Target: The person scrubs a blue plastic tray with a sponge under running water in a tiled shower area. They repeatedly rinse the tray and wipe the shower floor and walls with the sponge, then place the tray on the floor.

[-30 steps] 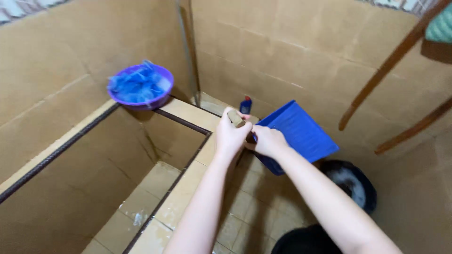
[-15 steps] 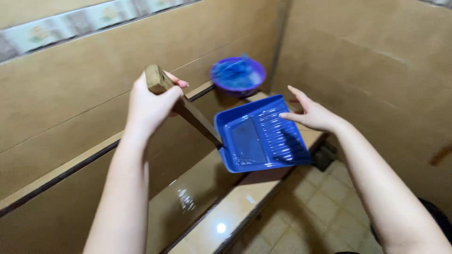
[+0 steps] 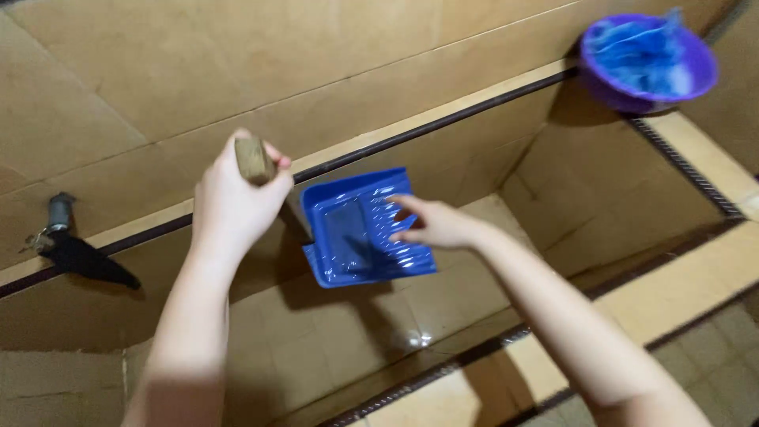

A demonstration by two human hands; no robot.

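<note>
A blue plastic dustpan point(image 3: 364, 229) hung over the hollow of a tiled basin point(image 3: 332, 348), its ribbed tray tipped up toward the camera and lifted clear of the basin floor; the left hand point(image 3: 233, 202) was closed in a fist around the top of the pan's wooden handle point(image 3: 254, 160), whose squared brown end stuck out above the knuckles, while the rest of the shaft was hidden behind the hand; the right hand point(image 3: 435, 224) lay open, fingers spread, flat against the ribbed right side of the tray, gripping nothing. Both bare forearms reached in from the lower edge of the frame, the right one crossing over the near ledge point(image 3: 680, 289) of the basin; that ledge, tiled in pale tan with a dark trim strip, ran toward the right. On the far right corner of the rim sat a purple bowl point(image 3: 624, 87) with crumpled blue material point(image 3: 640, 51) in it, well apart from the dustpan; at the left, a metal tap point(image 3: 57, 213) jutted from the tan tiled wall point(image 3: 158, 71) above the far rim, a dark shadow trailing beside it; a wet gleam showed on the basin floor below the pan.
</note>
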